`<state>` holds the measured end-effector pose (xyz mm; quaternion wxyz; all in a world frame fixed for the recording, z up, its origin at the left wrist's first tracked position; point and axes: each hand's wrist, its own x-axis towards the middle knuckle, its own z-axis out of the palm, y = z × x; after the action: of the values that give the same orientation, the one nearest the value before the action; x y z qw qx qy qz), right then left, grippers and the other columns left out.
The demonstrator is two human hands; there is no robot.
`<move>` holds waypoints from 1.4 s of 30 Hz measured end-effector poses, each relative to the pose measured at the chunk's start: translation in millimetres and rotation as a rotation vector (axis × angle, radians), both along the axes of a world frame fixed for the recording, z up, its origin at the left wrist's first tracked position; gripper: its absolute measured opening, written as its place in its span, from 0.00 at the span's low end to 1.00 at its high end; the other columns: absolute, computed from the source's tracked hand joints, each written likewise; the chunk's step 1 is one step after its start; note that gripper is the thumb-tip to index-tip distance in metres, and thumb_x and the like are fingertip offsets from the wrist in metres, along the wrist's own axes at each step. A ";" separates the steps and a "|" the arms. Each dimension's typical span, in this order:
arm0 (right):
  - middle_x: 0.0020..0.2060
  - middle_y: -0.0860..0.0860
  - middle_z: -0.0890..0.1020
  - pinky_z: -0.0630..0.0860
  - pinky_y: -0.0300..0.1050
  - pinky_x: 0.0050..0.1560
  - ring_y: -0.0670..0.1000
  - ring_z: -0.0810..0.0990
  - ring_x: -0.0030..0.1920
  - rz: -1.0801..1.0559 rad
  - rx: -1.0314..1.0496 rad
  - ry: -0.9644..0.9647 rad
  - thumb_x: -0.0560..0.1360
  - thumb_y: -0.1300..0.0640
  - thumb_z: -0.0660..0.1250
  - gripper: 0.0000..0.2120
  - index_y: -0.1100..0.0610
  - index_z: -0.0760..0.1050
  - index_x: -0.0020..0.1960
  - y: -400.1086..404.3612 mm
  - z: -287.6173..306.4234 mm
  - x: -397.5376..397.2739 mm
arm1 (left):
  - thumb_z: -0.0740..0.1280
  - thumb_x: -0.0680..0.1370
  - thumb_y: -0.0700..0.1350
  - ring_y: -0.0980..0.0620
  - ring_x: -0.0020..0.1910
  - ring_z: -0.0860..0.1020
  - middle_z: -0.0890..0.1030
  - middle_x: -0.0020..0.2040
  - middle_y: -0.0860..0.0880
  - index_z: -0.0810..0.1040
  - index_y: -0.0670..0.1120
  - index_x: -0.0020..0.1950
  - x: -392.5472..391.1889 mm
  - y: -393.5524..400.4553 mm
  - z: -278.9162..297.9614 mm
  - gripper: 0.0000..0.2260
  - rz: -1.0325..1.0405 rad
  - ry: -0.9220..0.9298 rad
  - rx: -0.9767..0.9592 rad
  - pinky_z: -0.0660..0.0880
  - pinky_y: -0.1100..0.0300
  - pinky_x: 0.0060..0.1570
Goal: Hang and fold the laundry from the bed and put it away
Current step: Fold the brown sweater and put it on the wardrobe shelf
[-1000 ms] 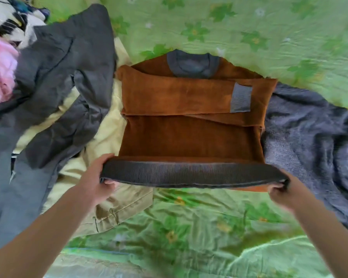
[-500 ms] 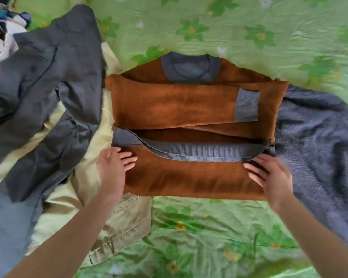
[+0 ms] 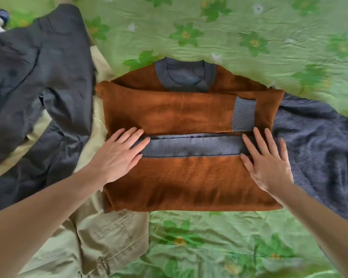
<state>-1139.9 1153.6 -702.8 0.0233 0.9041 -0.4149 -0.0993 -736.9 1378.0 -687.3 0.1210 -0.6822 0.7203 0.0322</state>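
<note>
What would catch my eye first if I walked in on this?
A rust-brown sweater with grey trim, half folded at the centre of a green flowered bedsheet. The left hand and right hand lie flat on it, at the ends of its grey hem band.

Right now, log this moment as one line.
step: folding brown sweater | left hand: flat on hem fold | right hand: flat on hem fold | surface: green bedsheet

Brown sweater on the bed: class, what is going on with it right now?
A person is folding the brown sweater on a green flowered sheet. The left hand and right hand lie flat and open on its sides, pressing the grey hem folded up over the body. Other clothes lie either side.
</note>
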 end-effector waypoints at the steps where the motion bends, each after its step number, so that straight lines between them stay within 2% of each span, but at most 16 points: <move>1: 0.85 0.53 0.54 0.52 0.66 0.81 0.58 0.49 0.84 -0.003 -0.010 0.005 0.85 0.38 0.45 0.31 0.49 0.56 0.85 0.2 -1.7 0.0 | 0.50 0.86 0.57 0.40 0.80 0.65 0.65 0.82 0.41 0.63 0.48 0.83 1.4 2.2 -0.8 0.27 0.023 0.003 0.026 0.61 0.41 0.79; 3: 0.85 0.53 0.53 0.52 0.66 0.81 0.58 0.48 0.84 -0.010 -0.013 0.004 0.85 0.38 0.45 0.31 0.49 0.55 0.85 2.3 -2.6 2.0 | 0.46 0.86 0.60 0.41 0.83 0.59 0.58 0.85 0.44 0.57 0.51 0.85 4.0 7.1 -5.0 0.29 0.052 0.018 0.050 0.58 0.40 0.80; 6: 0.84 0.54 0.57 0.52 0.66 0.81 0.59 0.51 0.84 -0.018 0.000 -0.047 0.84 0.39 0.49 0.31 0.50 0.60 0.84 2.5 1.0 5.7 | 0.47 0.86 0.61 0.42 0.84 0.57 0.57 0.85 0.44 0.56 0.51 0.85 9.5 5.2 -9.6 0.29 0.042 0.035 0.049 0.56 0.38 0.81; 10: 0.77 0.58 0.69 0.55 0.63 0.81 0.59 0.61 0.81 -0.007 -0.014 -0.248 0.84 0.45 0.57 0.25 0.58 0.73 0.74 -8.8 13.5 23.1 | 0.50 0.86 0.60 0.40 0.82 0.60 0.62 0.83 0.42 0.62 0.47 0.84 22.7 -12.4 -3.1 0.29 0.031 0.046 -0.021 0.55 0.37 0.80; 13: 0.73 0.58 0.73 0.62 0.62 0.77 0.61 0.67 0.77 0.037 -0.043 -0.410 0.83 0.49 0.61 0.21 0.62 0.74 0.70 -32.3 23.9 53.6 | 0.53 0.86 0.58 0.38 0.80 0.64 0.67 0.80 0.40 0.66 0.44 0.82 46.2 -41.6 2.0 0.28 0.151 0.098 -0.121 0.57 0.36 0.79; 16: 0.74 0.57 0.71 0.64 0.62 0.74 0.60 0.67 0.76 0.065 -0.011 -0.482 0.85 0.51 0.61 0.20 0.60 0.72 0.72 -66.3 32.3 90.3 | 0.53 0.86 0.56 0.37 0.79 0.65 0.68 0.79 0.39 0.67 0.43 0.81 72.7 -79.1 5.6 0.27 0.268 0.148 -0.218 0.58 0.38 0.79; 20: 0.76 0.55 0.71 0.66 0.62 0.74 0.60 0.68 0.76 0.018 0.172 -0.429 0.86 0.47 0.58 0.23 0.56 0.68 0.78 -137.3 36.0 138.3 | 0.53 0.87 0.53 0.35 0.76 0.68 0.70 0.77 0.39 0.64 0.44 0.81 109.5 -139.9 4.8 0.24 0.459 0.176 -0.158 0.61 0.38 0.76; 24: 0.79 0.56 0.68 0.64 0.55 0.76 0.61 0.67 0.77 -0.172 0.469 -0.289 0.83 0.50 0.65 0.32 0.53 0.57 0.84 -194.8 34.2 182.6 | 0.67 0.83 0.50 0.36 0.69 0.74 0.74 0.74 0.39 0.65 0.45 0.81 132.3 -189.6 4.1 0.28 0.564 0.388 0.060 0.71 0.45 0.69; 25: 0.79 0.55 0.68 0.65 0.52 0.74 0.59 0.69 0.76 -0.213 0.527 -0.292 0.83 0.51 0.67 0.33 0.52 0.57 0.84 -203.1 33.6 191.4 | 0.70 0.81 0.47 0.38 0.69 0.74 0.73 0.74 0.40 0.66 0.46 0.81 134.5 -198.1 5.1 0.29 0.567 0.456 0.059 0.71 0.48 0.67; 27: 0.72 0.54 0.76 0.69 0.45 0.64 0.57 0.77 0.67 -0.244 0.558 -0.345 0.80 0.54 0.70 0.31 0.51 0.64 0.81 -210.3 35.8 198.3 | 0.73 0.79 0.41 0.40 0.65 0.77 0.75 0.73 0.41 0.68 0.47 0.80 133.6 -205.5 12.0 0.30 0.578 0.557 0.029 0.71 0.55 0.61; 30: 0.51 0.53 0.81 0.68 0.44 0.50 0.57 0.79 0.52 -0.211 0.482 -0.406 0.77 0.57 0.73 0.18 0.54 0.78 0.66 -216.9 31.2 198.8 | 0.73 0.77 0.38 0.41 0.52 0.79 0.81 0.59 0.44 0.75 0.49 0.67 138.5 -208.5 7.4 0.20 0.469 0.521 -0.036 0.72 0.54 0.49; 32: 0.45 0.52 0.78 0.68 0.44 0.48 0.58 0.79 0.49 -0.108 0.414 -0.485 0.78 0.59 0.73 0.10 0.56 0.81 0.59 -211.4 28.3 193.8 | 0.72 0.75 0.36 0.40 0.43 0.77 0.77 0.49 0.49 0.72 0.49 0.53 137.6 -197.5 4.8 0.13 0.333 0.465 -0.123 0.75 0.47 0.43; 34: 0.46 0.56 0.76 0.70 0.45 0.48 0.58 0.78 0.45 0.017 0.301 -0.607 0.79 0.62 0.72 0.08 0.60 0.80 0.57 -204.3 30.5 182.7 | 0.72 0.73 0.34 0.42 0.37 0.71 0.72 0.45 0.48 0.66 0.48 0.46 136.2 -183.4 6.5 0.16 0.223 0.436 -0.212 0.71 0.47 0.35; 37: 0.51 0.59 0.75 0.73 0.44 0.47 0.54 0.76 0.43 0.133 0.181 -0.675 0.79 0.65 0.71 0.09 0.64 0.78 0.58 -184.4 44.5 158.9 | 0.71 0.69 0.29 0.43 0.36 0.68 0.68 0.43 0.46 0.65 0.45 0.43 132.3 -162.1 14.4 0.17 0.110 0.392 -0.264 0.67 0.47 0.34; 40: 0.51 0.57 0.78 0.75 0.42 0.48 0.54 0.78 0.44 0.255 0.109 -0.614 0.79 0.61 0.67 0.09 0.63 0.76 0.58 -160.4 51.9 123.7 | 0.71 0.65 0.28 0.44 0.38 0.67 0.67 0.41 0.47 0.66 0.44 0.42 130.0 -142.1 19.6 0.17 0.070 0.359 -0.296 0.64 0.51 0.39; 42: 0.50 0.57 0.80 0.79 0.48 0.48 0.54 0.78 0.44 0.363 0.061 -0.489 0.78 0.56 0.64 0.11 0.62 0.76 0.56 -146.6 50.4 102.0 | 0.72 0.65 0.30 0.41 0.40 0.71 0.69 0.43 0.46 0.69 0.43 0.43 128.5 -129.7 20.7 0.16 0.000 0.278 -0.283 0.67 0.48 0.43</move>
<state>-1037.9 1007.0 -652.4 -0.0868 0.9609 -0.2366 0.1146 -608.4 1248.3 -666.6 -0.0767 -0.6813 0.7275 0.0246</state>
